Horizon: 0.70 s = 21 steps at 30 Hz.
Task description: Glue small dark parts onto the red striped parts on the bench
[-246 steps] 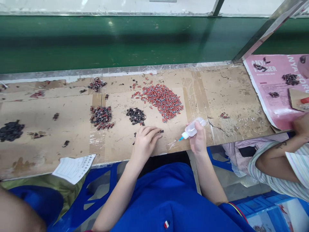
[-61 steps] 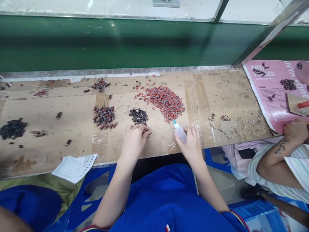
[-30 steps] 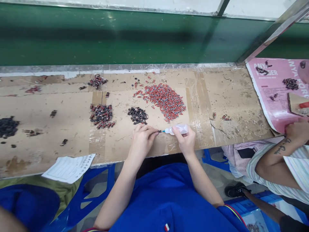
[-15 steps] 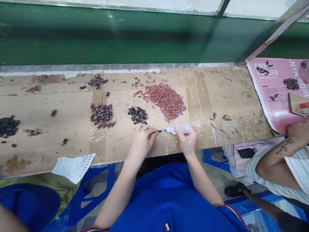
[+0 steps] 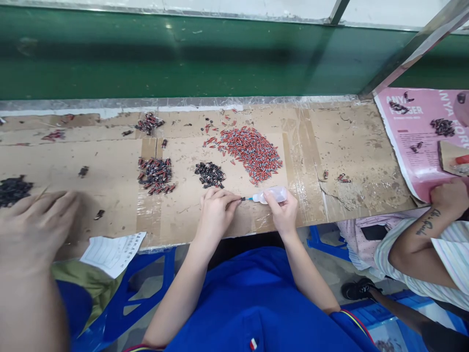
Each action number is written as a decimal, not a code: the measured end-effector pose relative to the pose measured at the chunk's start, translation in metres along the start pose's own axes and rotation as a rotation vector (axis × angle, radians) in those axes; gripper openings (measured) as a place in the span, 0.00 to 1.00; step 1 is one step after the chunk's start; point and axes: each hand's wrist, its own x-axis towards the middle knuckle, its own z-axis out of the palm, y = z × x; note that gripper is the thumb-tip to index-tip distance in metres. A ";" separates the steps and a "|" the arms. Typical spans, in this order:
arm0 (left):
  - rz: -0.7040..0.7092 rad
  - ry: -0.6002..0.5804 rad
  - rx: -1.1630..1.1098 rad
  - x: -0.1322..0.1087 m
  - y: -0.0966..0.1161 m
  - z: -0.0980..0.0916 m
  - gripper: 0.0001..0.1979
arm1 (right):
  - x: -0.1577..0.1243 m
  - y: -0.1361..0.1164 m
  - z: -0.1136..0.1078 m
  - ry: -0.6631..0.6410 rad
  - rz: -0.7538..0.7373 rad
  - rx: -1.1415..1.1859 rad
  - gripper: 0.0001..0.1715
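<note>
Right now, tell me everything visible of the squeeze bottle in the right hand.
The squeeze bottle is small, of translucent whitish plastic, with a thin blue nozzle. It lies nearly level just above the cardboard, nozzle pointing left. The right hand grips its body, thumb and fingers around it. The nozzle's tip meets a small dark part pinched in the left hand. Its fill level cannot be made out.

Pink poster (image 5: 406, 161), white paper slip (image 5: 112, 252), green belt (image 5: 183, 63), co-worker's tattooed forearm (image 5: 417, 234).
</note>
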 end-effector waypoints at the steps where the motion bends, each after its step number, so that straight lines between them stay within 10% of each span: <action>1: 0.001 -0.004 0.001 0.000 0.000 0.000 0.07 | 0.000 0.000 -0.001 0.007 -0.002 0.011 0.15; 13: 0.014 0.010 -0.068 -0.003 -0.001 -0.002 0.05 | 0.011 0.000 -0.069 0.097 -0.400 -0.596 0.13; 17: -0.018 0.061 -0.142 -0.006 -0.004 -0.010 0.05 | 0.024 -0.018 -0.047 0.072 -0.560 -0.689 0.11; 21: -0.023 0.134 -0.198 -0.009 -0.005 -0.018 0.08 | 0.056 -0.031 0.012 -0.279 -0.664 -0.754 0.11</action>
